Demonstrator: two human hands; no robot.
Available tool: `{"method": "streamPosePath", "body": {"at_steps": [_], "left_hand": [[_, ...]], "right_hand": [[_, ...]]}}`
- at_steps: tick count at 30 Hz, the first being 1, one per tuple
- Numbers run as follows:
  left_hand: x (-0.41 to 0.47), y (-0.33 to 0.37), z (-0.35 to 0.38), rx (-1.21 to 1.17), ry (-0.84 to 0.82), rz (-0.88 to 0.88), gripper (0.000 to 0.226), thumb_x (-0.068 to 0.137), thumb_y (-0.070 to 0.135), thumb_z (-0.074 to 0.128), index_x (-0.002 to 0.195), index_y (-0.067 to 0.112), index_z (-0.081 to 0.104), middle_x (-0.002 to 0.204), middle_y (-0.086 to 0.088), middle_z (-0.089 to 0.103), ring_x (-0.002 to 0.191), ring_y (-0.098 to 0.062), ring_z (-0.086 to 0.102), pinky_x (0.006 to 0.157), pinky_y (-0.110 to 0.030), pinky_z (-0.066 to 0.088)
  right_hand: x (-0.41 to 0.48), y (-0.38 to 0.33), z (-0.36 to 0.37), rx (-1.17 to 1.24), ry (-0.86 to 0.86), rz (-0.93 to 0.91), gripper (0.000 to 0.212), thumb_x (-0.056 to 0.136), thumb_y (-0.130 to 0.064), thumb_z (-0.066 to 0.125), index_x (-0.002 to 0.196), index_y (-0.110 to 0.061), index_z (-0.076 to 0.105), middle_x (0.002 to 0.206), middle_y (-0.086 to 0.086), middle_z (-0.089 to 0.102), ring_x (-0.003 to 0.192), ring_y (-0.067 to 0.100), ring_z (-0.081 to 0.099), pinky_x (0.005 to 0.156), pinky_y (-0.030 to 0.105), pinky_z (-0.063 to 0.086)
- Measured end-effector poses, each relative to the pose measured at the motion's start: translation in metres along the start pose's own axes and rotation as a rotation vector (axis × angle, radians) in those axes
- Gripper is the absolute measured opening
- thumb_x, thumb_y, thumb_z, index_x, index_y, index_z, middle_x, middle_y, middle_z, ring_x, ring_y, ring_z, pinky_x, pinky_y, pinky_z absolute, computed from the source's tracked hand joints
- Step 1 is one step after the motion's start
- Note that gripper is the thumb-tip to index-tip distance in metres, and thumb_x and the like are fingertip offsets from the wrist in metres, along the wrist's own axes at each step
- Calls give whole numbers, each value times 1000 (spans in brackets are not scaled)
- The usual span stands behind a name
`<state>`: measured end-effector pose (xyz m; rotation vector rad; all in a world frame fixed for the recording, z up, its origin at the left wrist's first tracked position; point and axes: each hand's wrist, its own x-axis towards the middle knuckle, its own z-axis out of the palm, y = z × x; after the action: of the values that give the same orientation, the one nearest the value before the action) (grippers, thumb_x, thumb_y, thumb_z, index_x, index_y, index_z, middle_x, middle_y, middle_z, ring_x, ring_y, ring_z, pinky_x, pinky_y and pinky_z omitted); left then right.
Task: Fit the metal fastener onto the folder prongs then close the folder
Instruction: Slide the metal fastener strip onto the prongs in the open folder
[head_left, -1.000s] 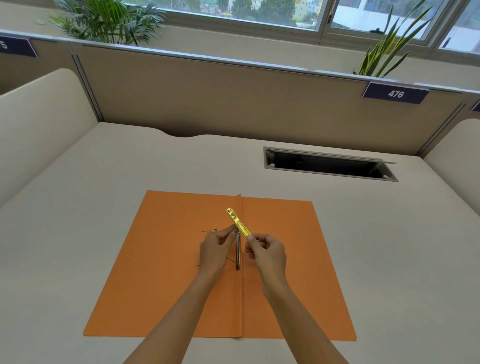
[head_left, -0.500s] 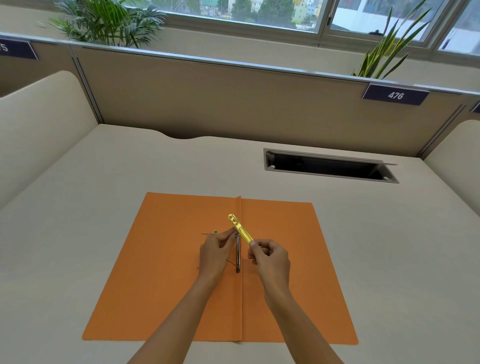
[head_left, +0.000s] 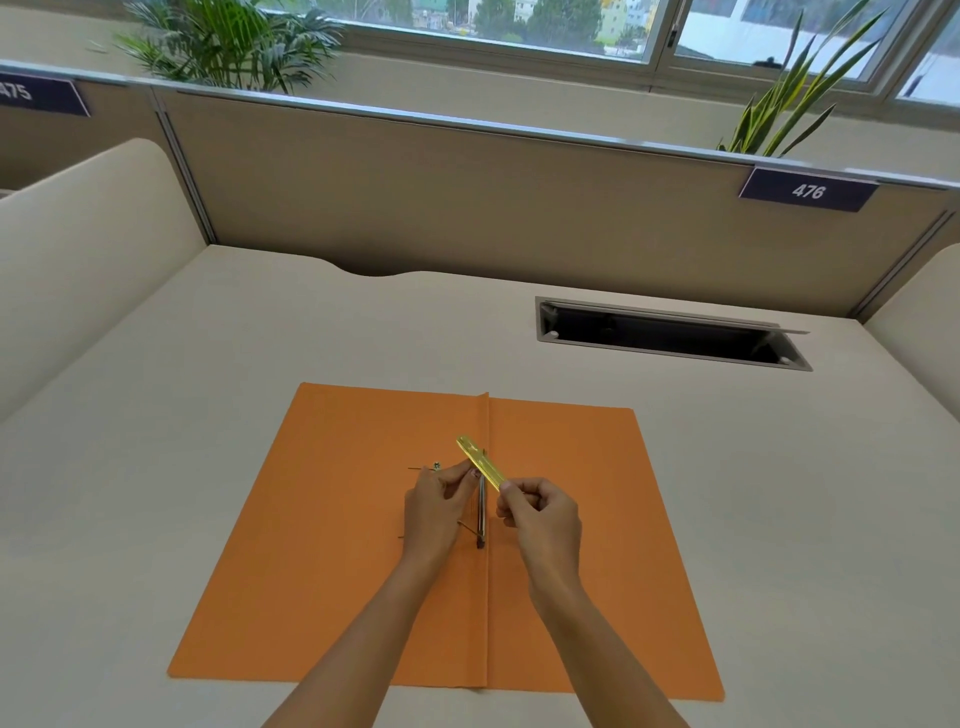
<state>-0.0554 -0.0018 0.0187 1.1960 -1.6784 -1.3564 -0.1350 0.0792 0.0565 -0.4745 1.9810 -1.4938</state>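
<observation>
at the centre fold of the open orange folder (head_left: 332, 545), which lies flat on the beige table (head_left: 156, 415), both hands are at work. right hand (head_left: 543, 512): fingers (head_left: 511, 488) pinched shut on the near end of the yellow metal fastener (head_left: 480, 462). fastener is a flat strip, tilted, far end pointing up and left of the fold, near end just right of the fold. it crosses over the fold line above the hands. left hand (head_left: 436, 501): sits just left of the fold, fingertips closed at the fastener's underside edge; cannot tell whether it grips the strip or a prong beneath it. a dark thin metal bar (head_left: 481, 512) runs along the fold between the two hands, near end reaching the folder surface. thin prongs (head_left: 467, 529) stick out left of the fold near the left hand; a small metal bit (head_left: 436, 466) lies on the left leaf just beyond the left fingertips. fastener not yet seated flat on the folder. folder fully open, both leaves flat. beyond the folder, well apart to the right: a rectangular cable slot (head_left: 670, 335) in the table. partition (head_left: 467, 197) behind the table carries a label reading 476 (head_left: 808, 190).
</observation>
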Motion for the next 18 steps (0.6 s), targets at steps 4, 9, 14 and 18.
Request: {"method": "streamPosePath", "body": {"at_steps": [4,9,14,18], "left_hand": [[2,-3,0,11,12,-5,22,91,21,58,108,22,72,103,5,74,86,8,63,120,-30,13],[1,-2,0,13,-2,-6,23,92,24,57,109,29,70,87,14,72,91,-8,65,115,-14,17],[-2,4,-1,10,11,33,23,92,22,57,111,26,70,106,3,73,83,26,55,121,-37,13],[-4,6,0,24,25,29,23,92,20,57,112,24,69,81,19,71,79,34,48,120,-39,15]], "right_hand": [[-2,0,1,18,9,9,11,83,-15,64,74,-14,70,64,6,68,60,15,58,63,34,50],[-3,-3,1,60,22,-17,10,84,-15,64,76,-13,70,62,0,67,60,12,59,66,33,52],[-4,-5,-2,84,38,-37,11,85,-15,65,75,-13,69,62,1,66,58,11,56,58,27,46],[-5,-4,-4,78,38,-17,10,84,-14,64,76,-13,70,62,1,66,57,11,56,58,26,47]]}}
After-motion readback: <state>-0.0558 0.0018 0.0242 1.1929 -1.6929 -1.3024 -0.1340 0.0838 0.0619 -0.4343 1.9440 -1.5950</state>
